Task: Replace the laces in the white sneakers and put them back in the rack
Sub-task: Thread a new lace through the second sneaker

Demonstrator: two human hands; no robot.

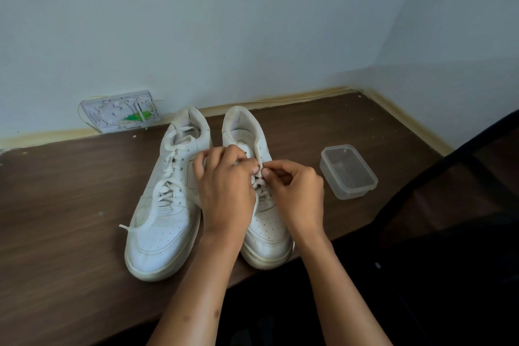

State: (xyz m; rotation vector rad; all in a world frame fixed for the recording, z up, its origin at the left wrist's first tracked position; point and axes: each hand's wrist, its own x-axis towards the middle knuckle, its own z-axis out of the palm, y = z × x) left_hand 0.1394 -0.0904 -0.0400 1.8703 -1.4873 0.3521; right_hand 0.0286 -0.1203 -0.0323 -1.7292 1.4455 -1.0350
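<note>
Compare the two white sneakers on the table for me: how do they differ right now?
The left sneaker is laced up to its top eyelets, with a loose lace end trailing onto the table; the right sneaker is laced only partway, its upper eyelets bare. The left sneaker lies untouched, while the left hand and right hand pinch the lace over the right sneaker. Both point their toes toward the camera, side by side.

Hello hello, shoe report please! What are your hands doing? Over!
Both hands, left and right, pinching the white lace on the right-side white sneaker. Other sneaker laced, ends loose. Nothing blocking.
</note>
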